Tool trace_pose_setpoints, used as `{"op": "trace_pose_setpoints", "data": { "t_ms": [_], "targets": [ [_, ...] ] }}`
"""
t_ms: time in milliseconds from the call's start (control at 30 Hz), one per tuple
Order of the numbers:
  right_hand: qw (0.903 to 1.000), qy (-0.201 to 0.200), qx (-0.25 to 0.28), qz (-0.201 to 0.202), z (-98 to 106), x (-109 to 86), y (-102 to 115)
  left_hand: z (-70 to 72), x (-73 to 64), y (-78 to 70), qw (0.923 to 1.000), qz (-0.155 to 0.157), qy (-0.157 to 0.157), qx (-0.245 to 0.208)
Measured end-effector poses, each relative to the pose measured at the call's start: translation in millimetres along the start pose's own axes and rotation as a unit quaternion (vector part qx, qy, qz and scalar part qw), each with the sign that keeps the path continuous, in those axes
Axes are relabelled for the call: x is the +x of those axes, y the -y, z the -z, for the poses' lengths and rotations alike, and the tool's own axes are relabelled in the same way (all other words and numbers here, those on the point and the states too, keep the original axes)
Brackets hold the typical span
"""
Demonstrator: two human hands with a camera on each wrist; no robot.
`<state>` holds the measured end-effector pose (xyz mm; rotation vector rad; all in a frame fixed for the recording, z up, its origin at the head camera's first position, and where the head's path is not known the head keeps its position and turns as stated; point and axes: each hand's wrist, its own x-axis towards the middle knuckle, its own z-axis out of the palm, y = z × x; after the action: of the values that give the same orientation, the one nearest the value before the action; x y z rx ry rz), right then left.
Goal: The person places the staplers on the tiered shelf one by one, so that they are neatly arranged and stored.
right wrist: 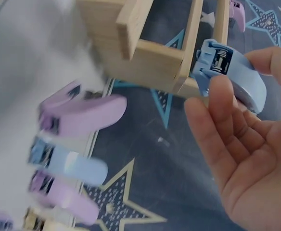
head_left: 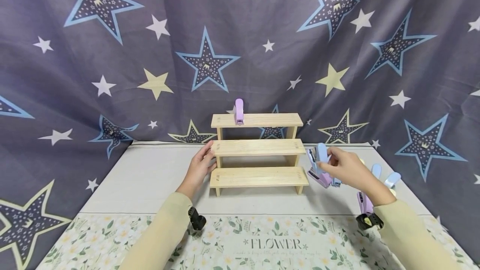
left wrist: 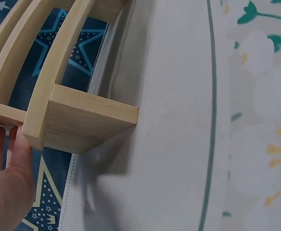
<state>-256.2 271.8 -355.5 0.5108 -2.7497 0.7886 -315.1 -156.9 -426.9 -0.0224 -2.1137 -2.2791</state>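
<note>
A three-step wooden display stand [head_left: 258,147] is at the middle of the table. My left hand [head_left: 197,169] grips its left side by the middle step; in the left wrist view the fingertips [left wrist: 21,144] curl at the board's end. My right hand [head_left: 346,171] pinches a light blue stapler [right wrist: 249,82] between thumb and fingers, raised beside the stand's right end. One purple stapler [head_left: 239,111] stands on the top step, towards the left. Below the held stapler, another purple stapler [right wrist: 85,115] lies on the table with its parts spread apart.
More staplers are grouped at the right, among them a blue stapler [right wrist: 70,161] and a purple stapler [right wrist: 66,197], partly behind my right forearm. A floral mat [head_left: 270,241] covers the table's front. A star-patterned curtain [head_left: 240,53] hangs behind the stand.
</note>
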Motion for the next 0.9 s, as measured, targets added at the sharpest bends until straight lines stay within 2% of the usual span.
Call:
{"op": "trace_pose_setpoints", "data": {
  "t_ms": [367, 533, 900],
  "targets": [
    [0.9984, -0.028, 0.04, 0.028, -10.2, 42.1, 28.5, -0.9, 0.0, 0.5, 1.0, -0.005, 0.001, -0.006],
    [0.9966, -0.055, 0.052, 0.032, -18.5, 61.9, 39.8, -0.4, 1.7, 2.3, 0.9999, -0.005, -0.001, -0.01],
    [0.9911, -0.075, 0.109, 0.009, -36.9, 101.4, 64.8, -0.8, 0.2, 2.1, 0.9999, -0.007, -0.003, -0.009]
  ]
}}
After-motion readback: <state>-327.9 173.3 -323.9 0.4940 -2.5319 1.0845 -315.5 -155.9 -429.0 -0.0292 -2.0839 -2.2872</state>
